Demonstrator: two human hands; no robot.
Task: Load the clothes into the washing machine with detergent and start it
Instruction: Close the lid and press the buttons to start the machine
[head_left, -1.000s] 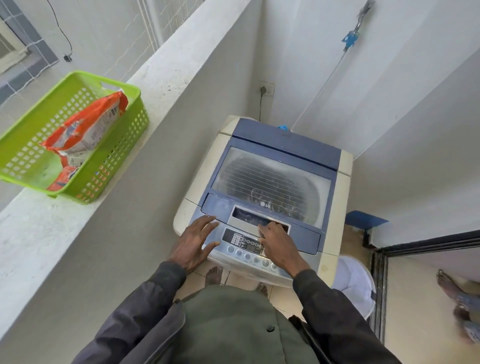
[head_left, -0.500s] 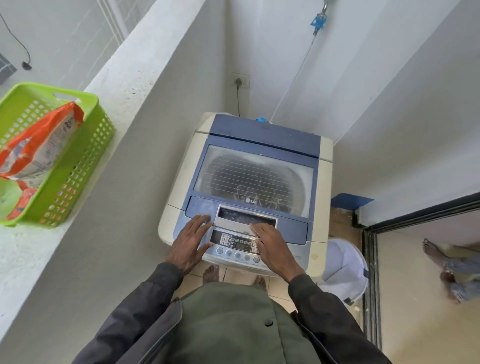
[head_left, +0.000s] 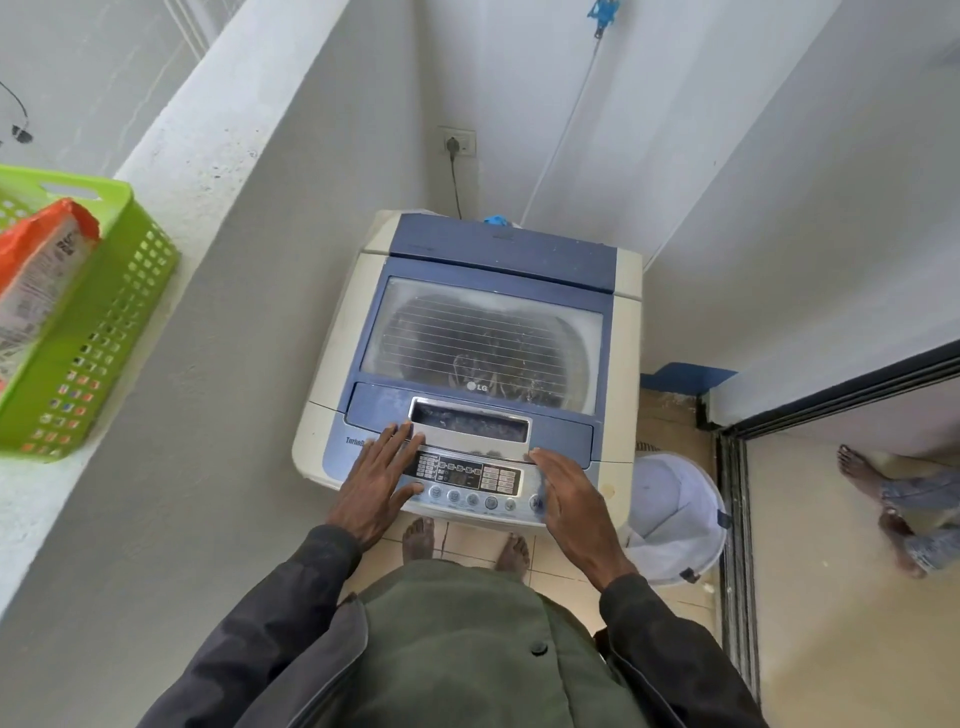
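Fingers (head_left: 400, 441) of the left hand (head_left: 376, 483) lie straight and spread, flat on the left end of the control panel (head_left: 467, 475), holding nothing. Its partner, the right hand (head_left: 571, 499), is open too, fingers straight and close together, at the panel's right end by the last round button. Whether a fingertip touches that button I cannot tell. A second ago this hand was at the middle of the panel; it has since slid right, while the left hand has stayed put. I judge the settings are chosen and only the start press is left.

Directly in front of the person, in the corner, stands the washing machine (head_left: 628, 322), a top-loader with a cream body and blue top. Its lid (head_left: 493, 260) is shut, and dark clothes show dimly through the dusty window. Behind it, a cord runs up to a wall socket (head_left: 457, 143). A white hamper (head_left: 675, 514) sits on the floor just beside the machine's right side. On the ledge to the left, a green basket (head_left: 93, 322) holds an orange detergent bag (head_left: 41, 260).
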